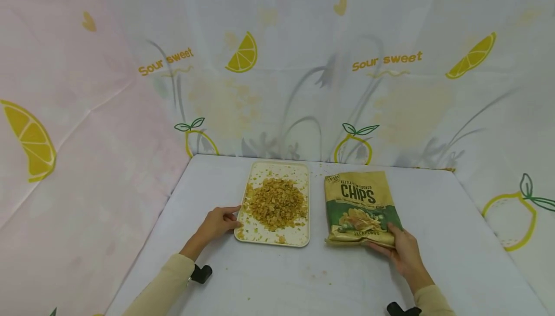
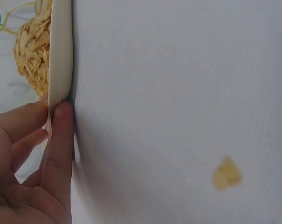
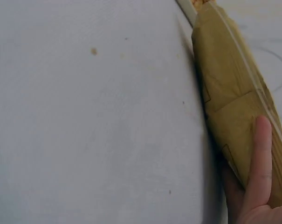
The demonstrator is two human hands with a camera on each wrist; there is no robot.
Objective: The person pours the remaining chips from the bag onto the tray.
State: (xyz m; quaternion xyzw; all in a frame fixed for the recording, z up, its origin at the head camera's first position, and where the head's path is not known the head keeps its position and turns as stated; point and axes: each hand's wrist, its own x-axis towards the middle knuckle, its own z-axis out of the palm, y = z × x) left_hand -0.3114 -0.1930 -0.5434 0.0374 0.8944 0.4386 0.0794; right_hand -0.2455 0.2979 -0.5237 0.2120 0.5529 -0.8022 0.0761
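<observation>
A cream tray (image 1: 299,239) holds a heap of crushed chips (image 1: 277,204), with crumbs scattered around the pile. At the tray's lower left edge, my left hand (image 1: 222,222) pinches the rim; the left wrist view shows fingers (image 2: 60,149) on both sides of the rim. To the right lies a gold and green bag of jalapeno kettle chips (image 1: 362,207), its printed front facing up. My right hand (image 1: 404,253) grips its lower right corner, thumb on top and other fingers reaching underneath. In the right wrist view, the bag (image 3: 229,93) looks full and bulging.
The white table (image 1: 277,287) carries small crumbs near its front and a larger chip flake (image 2: 227,175) beside the left hand. Lemon-printed cloth (image 1: 286,89) hangs along the back and sides. More yellow-brown bits (image 1: 448,169) lie along the far right edge.
</observation>
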